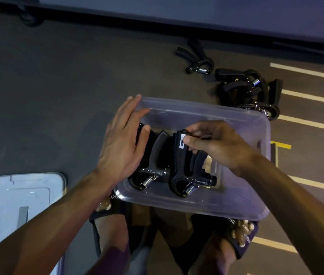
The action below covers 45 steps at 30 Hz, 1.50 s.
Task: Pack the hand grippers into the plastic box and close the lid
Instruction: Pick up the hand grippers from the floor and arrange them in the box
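1. Head view: a clear box [206,203] sits on the dark floor [48,96], just ahead of the person's sandalled feet [242,233].
2. Inside the box, two black grippers lie side by side at its left end, springs toward the person — the left gripper [153,165] and the right gripper [183,171].
3. The left hand [121,143] reaches over the box's left rim, fingers straight and relaxed; its fingertips touch the handle of the left gripper and the far-left corner of the box.
4. The right hand [216,143] is over the middle of the box, thumb and fingers pinching the top of the right gripper's handle near a white label.
5. The lid [18,199] lies flat on the floor, well left of the box — the box is uncovered.
6. Beyond the box's far-right corner, a pile [252,92] of more grippers lies on the floor, with one loose gripper [196,58] farther back.
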### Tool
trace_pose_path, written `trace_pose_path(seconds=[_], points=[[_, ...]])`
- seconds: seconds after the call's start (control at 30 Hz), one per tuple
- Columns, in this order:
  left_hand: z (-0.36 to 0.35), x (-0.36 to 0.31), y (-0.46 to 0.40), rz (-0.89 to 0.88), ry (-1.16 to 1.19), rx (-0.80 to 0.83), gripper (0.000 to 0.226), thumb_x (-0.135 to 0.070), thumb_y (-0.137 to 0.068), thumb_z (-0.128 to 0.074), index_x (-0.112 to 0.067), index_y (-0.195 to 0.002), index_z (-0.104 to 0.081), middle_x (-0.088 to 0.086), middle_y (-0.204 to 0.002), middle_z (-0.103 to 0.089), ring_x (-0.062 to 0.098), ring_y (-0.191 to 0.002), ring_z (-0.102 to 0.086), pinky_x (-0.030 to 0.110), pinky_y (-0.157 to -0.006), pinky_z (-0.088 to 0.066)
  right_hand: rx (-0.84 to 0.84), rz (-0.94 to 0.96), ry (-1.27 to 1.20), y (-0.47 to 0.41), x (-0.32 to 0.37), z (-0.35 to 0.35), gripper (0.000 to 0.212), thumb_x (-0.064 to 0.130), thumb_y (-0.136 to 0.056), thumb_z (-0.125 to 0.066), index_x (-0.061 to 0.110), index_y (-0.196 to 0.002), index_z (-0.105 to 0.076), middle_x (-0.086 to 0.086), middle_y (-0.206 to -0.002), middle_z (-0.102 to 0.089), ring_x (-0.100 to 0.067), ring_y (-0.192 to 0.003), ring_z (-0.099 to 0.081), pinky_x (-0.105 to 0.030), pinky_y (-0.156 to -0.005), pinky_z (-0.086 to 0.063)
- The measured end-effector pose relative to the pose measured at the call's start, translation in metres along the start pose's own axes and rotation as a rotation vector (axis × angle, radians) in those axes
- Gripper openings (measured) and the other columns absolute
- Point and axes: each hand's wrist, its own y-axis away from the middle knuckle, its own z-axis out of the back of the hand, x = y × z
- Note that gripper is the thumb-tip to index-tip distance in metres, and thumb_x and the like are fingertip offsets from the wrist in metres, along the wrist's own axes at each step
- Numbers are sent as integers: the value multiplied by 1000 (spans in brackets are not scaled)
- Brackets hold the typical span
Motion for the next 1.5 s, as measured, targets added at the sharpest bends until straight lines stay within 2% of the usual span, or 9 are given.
trace_pose_path(seconds=[0.1, 0.23, 0.37, 0.63, 0.8, 0.9, 1.07, 1.27, 1.5], points=[[0, -1, 0, 10, -2, 4, 38, -24, -106, -45, -11, -141, -55, 4, -165, -34, 19, -157, -22, 42, -126, -26, -84, 89, 306, -1, -4, -7, 17, 24, -84, -77, 20, -101, -74, 0, -88, -75, -9, -83, -66, -9, -79, -46], [1, -1, 0, 15, 3, 6, 39, -24, -107, -45, -11, -142, -54, 4, -165, -34, 18, -157, -22, 42, -126, -26, -164, 289, 821, 5, -13, -9, 51, 51, -72, -78, 35, -118, -63, 17, -101, -67, -12, -110, -50, -33, -91, -33], [0, -1, 0, 11, 9, 9, 38, -24, -107, -45, -11, -141, -54, 5, -165, -34, 19, -157, -22, 44, -126, -26, -22, 228, 893, 10, -21, -6, 75, 55, -71, -77, 40, -135, -42, 15, -124, -56, -17, -125, -45, -41, -103, -33], [1, -2, 0, 0, -9, 7, 38, -23, -107, -45, -10, -141, -55, 7, -165, -34, 21, -157, -23, 44, -126, -27, 36, 237, 728, 10, -22, -7, 76, 45, -76, -79, 37, -138, -37, 11, -127, -53, -5, -92, -53, -44, -99, -47], [1, -2, 1, 2, -11, 11, 38, -24, -107, -45, -10, -142, -54, 6, -165, -34, 20, -158, -22, 41, -127, -25, 89, 285, 721, 11, -13, 4, 74, 50, -79, -76, 28, -141, -44, 7, -132, -52, -7, -100, -55, -35, -99, -47], [0, -2, 1, -1, -15, 16, 38, -23, -106, -46, -9, -141, -55, 7, -165, -34, 22, -157, -23, 41, -127, -24, -58, 427, 628, 7, 17, 31, 44, 40, -88, -71, 15, -124, -63, 2, -116, -66, -7, -101, -63, -20, -89, -50], [2, -5, -1, 12, -16, 46, 39, -24, -106, -46, -11, -141, -55, 7, -165, -33, 21, -158, -20, 42, -127, -23, -361, 377, 668, -45, 48, 96, 15, 21, -94, -63, 24, -107, -69, 14, -88, -69, 7, -82, -65, -3, -68, -42], [3, -5, -3, 61, 6, 65, 39, -26, -105, -47, -15, -141, -55, 2, -166, -30, 17, -158, -17, 38, -126, -21, -236, 105, 1100, -131, -2, 136, 43, 28, -80, -69, 30, -122, -63, -10, -121, -68, -37, -106, -66, -47, -87, -56], [2, -1, -4, 42, -17, 69, 39, -27, -106, -45, -11, -140, -57, 5, -165, -31, 20, -158, -19, 37, -127, -21, -238, 130, 1241, -146, -20, 141, 27, 22, -86, -70, 21, -112, -66, -10, -122, -64, -38, -104, -63, -41, -76, -49]])
